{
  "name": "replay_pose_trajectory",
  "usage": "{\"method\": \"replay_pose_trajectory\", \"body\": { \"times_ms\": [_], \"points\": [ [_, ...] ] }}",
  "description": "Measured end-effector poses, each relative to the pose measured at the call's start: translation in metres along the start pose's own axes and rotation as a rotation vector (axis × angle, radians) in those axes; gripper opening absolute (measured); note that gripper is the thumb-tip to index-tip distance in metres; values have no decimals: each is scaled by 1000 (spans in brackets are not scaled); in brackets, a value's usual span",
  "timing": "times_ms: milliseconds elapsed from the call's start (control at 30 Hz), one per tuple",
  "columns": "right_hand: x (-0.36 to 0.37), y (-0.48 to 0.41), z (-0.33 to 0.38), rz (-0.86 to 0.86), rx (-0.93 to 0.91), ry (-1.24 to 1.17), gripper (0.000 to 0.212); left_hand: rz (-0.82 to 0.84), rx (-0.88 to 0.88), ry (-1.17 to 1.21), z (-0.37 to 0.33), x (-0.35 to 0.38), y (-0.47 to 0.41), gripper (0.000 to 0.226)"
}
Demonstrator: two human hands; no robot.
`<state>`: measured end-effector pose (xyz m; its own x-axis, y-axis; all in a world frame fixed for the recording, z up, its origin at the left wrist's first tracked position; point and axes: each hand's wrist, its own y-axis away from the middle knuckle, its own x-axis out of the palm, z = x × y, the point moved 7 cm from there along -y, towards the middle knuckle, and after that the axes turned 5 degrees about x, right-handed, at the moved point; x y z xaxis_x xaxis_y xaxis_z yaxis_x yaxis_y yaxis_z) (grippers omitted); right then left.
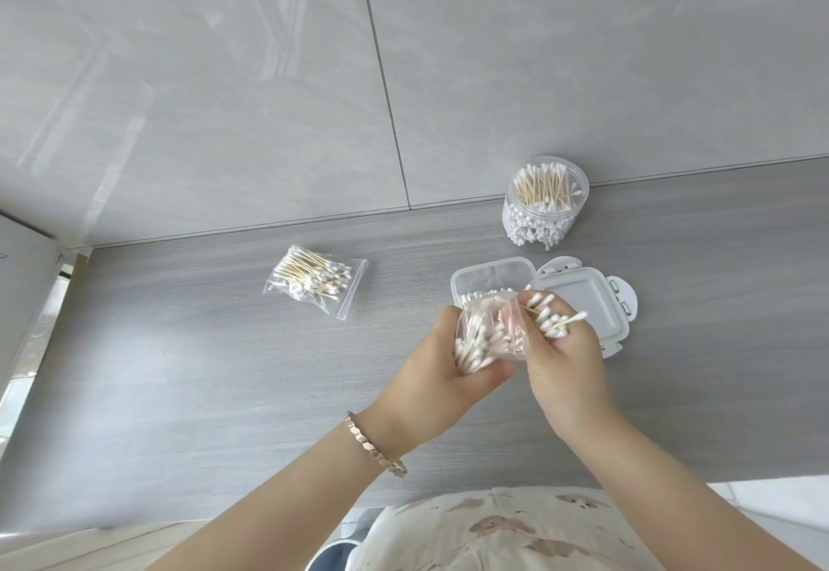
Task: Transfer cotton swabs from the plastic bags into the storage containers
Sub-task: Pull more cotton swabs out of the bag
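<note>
My left hand (pixel 442 368) grips a clear plastic bag (pixel 491 332) still holding several cotton swabs. My right hand (pixel 565 359) pinches a bunch of cotton swabs (pixel 549 317) that stick out of the bag's mouth, white tips up. Both hands hover just in front of an open square container (pixel 493 272) with several swabs lying inside. Its white lid (pixel 583 301) lies beside it on the right. A second bag of swabs (pixel 314 283) lies flat on the counter to the left. A round clear jar (pixel 545 202), full of swabs, stands behind the container.
The grey wood-grain counter (pixel 224 368) meets a grey tiled wall (pixel 269 77) at the back. Its front edge runs just above my patterned clothing (pixel 516 534). A bracelet (pixel 374 447) circles my left wrist.
</note>
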<state>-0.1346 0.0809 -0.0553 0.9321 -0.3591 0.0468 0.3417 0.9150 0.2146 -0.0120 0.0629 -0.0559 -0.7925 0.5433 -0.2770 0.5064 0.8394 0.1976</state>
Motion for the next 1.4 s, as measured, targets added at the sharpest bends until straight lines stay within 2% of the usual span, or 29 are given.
{"method": "replay_pose_trajectory", "body": {
  "times_ms": [133,200,300,400,433,533,633,733,933,1100,1267,1400],
  "points": [
    [-3,-3,-6,-9,57,-49,11,-2,-4,21,0,0,0,28],
    [-5,-4,-8,11,95,-72,23,-11,46,62,-3,-1,0,24],
    [-6,-3,-7,58,122,-111,34,-40,98,152,-9,0,3,7],
    [-2,0,-5,124,148,-160,57,-89,117,200,-15,0,5,10],
    [-1,1,-6,130,169,-197,54,-107,131,182,-16,0,6,11],
    [-4,0,-11,55,182,-218,24,-165,148,152,-16,0,6,13],
    [-4,-3,-11,-2,160,-156,26,-203,125,178,-12,-1,6,16],
    [-5,-4,-11,-36,169,-134,15,-200,80,214,-10,-1,5,21],
    [-16,-9,-14,-182,272,-315,26,-99,29,150,-4,3,6,19],
    [-27,-15,-17,-284,362,-451,26,-34,120,45,-9,3,7,17],
    [-33,-22,-16,-304,392,-749,23,29,142,57,-5,5,9,18],
    [-29,-25,-27,-205,494,-741,13,54,147,31,-2,7,13,20]
  ]
}}
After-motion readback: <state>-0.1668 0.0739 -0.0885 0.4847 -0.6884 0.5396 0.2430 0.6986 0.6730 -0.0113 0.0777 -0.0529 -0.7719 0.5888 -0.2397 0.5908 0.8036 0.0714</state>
